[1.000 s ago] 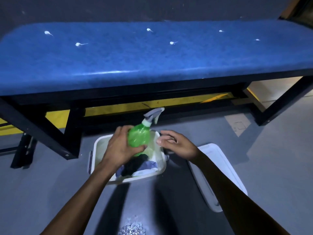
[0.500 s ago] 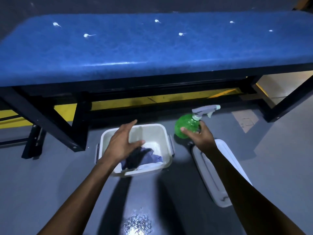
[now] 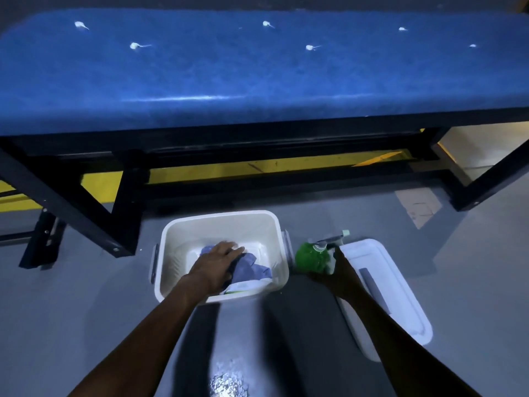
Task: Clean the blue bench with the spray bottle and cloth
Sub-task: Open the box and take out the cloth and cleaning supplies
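1. Hands come first, both low by the tub (image 3: 276, 233) on the floor.
2. Left hand (image 3: 213, 266) reaches into the tub, fingers curled down onto the cloth (image 3: 252, 269) bunched at its bottom; whether it actually grips I cannot tell.
3. Right hand (image 3: 336, 270) is wrapped round the green bottle (image 3: 310, 257), just right of the tub.
4. Lid (image 3: 400, 290) lies right of the bottle.
5. Bench (image 3: 257, 73) stands beyond the tub, its blue top dotted with white spots (image 3: 310, 47).
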`<state>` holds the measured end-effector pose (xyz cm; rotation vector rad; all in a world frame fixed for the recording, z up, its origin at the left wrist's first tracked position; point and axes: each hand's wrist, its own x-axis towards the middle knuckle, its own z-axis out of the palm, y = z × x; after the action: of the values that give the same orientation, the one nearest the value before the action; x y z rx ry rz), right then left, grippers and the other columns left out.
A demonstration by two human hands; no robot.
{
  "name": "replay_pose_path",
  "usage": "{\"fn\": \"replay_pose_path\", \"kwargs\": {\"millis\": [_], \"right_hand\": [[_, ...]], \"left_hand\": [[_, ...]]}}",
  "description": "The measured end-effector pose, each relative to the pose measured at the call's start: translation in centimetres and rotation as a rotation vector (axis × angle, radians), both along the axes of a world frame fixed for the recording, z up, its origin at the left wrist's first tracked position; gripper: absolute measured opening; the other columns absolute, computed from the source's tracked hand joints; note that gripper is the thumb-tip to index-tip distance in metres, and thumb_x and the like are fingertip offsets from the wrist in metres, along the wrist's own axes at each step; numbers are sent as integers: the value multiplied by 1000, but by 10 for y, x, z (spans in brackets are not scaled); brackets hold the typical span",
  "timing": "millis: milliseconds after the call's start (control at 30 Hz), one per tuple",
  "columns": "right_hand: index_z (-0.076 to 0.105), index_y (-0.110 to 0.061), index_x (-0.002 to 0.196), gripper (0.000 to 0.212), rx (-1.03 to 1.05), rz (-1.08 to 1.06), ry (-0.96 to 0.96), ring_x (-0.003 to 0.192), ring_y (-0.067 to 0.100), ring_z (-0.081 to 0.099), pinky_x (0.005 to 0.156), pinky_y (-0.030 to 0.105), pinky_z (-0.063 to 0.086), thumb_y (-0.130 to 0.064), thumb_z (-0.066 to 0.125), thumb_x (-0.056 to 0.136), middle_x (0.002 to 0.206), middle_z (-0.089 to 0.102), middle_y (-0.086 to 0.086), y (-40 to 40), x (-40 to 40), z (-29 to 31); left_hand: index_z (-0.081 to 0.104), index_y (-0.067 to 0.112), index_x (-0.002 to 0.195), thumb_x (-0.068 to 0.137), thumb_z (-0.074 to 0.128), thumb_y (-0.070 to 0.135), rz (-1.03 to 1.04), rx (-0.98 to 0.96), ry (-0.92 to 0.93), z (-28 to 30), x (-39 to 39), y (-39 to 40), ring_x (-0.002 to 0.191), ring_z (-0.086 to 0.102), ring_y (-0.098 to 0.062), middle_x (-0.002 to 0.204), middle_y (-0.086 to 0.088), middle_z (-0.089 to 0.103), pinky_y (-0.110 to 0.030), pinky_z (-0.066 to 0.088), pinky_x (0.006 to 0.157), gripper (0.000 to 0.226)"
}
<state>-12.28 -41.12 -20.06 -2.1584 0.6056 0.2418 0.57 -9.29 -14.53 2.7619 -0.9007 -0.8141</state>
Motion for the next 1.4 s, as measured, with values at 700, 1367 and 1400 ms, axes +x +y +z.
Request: {"fn": "replay_pose_path", "kwargs": {"millis": [700, 1367, 1400], "right_hand": [[33, -24, 156, 79, 496, 398, -146, 129, 7, 59, 112, 33, 46, -42, 73, 90, 146, 56, -3, 86, 55, 209], [70, -5, 110, 17, 344, 75, -908, 93, 5, 66, 83, 25, 56, 1, 64, 95, 102, 77, -1, 22, 70, 360], [70, -1, 115, 21, 302, 101, -881, 98, 8, 66, 87, 29, 56, 0, 66, 94, 111, 77, 7, 14, 71, 362]], "left_hand": [[69, 17, 108, 96, 65, 21, 68, -689, 157, 187, 26, 5, 90, 65, -8, 102, -4, 74, -31, 51, 82, 13], [68, 21, 122, 94, 68, 21, 354, -582, 274, 116, 45, 56, 109, 68, -16, 119, -4, 70, -11, 53, 79, 28], [67, 27, 118, 94, 68, 20, 303, -535, 276, 106, 43, 53, 107, 69, -17, 119, -4, 70, -12, 54, 79, 25]]}}
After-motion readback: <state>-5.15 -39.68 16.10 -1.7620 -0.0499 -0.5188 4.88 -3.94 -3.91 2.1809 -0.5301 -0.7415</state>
